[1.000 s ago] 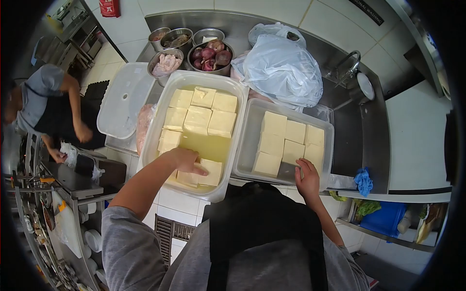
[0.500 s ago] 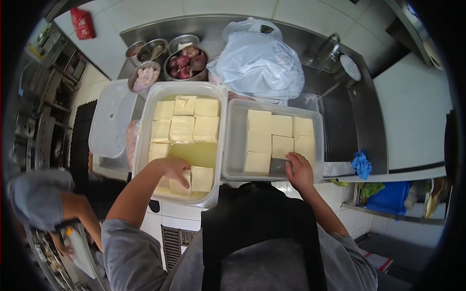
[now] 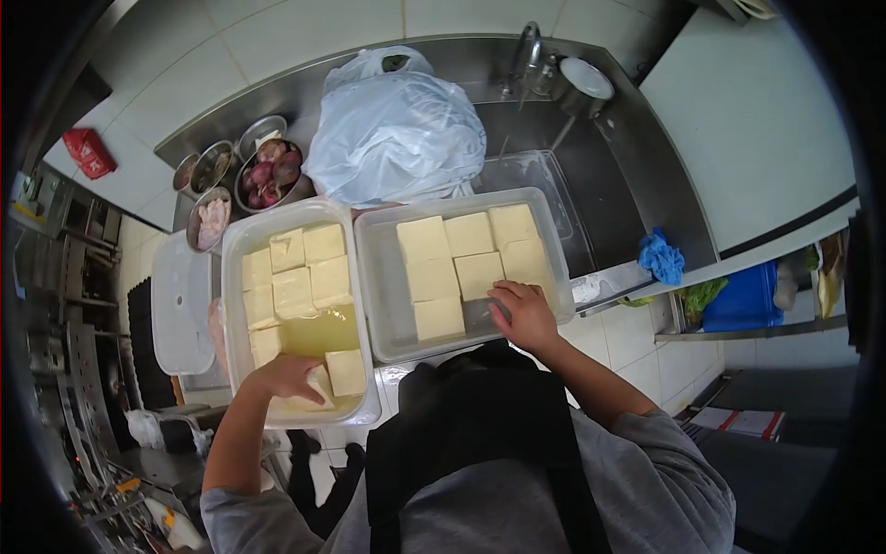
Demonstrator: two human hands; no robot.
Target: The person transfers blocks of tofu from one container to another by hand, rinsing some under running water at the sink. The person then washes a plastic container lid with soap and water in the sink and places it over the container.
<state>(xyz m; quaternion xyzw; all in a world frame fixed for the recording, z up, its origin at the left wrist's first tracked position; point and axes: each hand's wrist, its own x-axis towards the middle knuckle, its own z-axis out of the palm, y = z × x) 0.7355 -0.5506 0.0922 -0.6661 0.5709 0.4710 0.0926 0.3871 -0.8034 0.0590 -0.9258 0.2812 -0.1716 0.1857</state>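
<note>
My left hand (image 3: 284, 377) reaches into the near end of a plastic tub (image 3: 371, 369) of yellowish liquid. Its fingers and thumb are round a pale tofu block (image 3: 320, 386), which looks tilted; the fingers' far side is hidden. Beside it lies another tofu block (image 3: 346, 372), and several more fill the tub's far part. To the right, a second plastic tub (image 3: 383, 334) holds several tofu blocks laid in rows. Over that tub's near right part is my right hand (image 3: 526, 316), fingers extended with the thumb apart, the fingertips at a tofu block (image 3: 480, 275).
Behind the tubs are a filled plastic bag (image 3: 397, 138) and metal bowls, one with red onions (image 3: 268, 175). A sink with a tap (image 3: 528, 46) and pot (image 3: 583, 88) lies right. A blue cloth (image 3: 661, 257) hangs at its edge. A lid (image 3: 182, 305) lies left; a person's legs (image 3: 323, 480) show below.
The view has swung right, so the tubs appear further left. My left hand's tofu block has tilted away from its neighbour. The person at the left has shifted, with mostly legs showing now.
</note>
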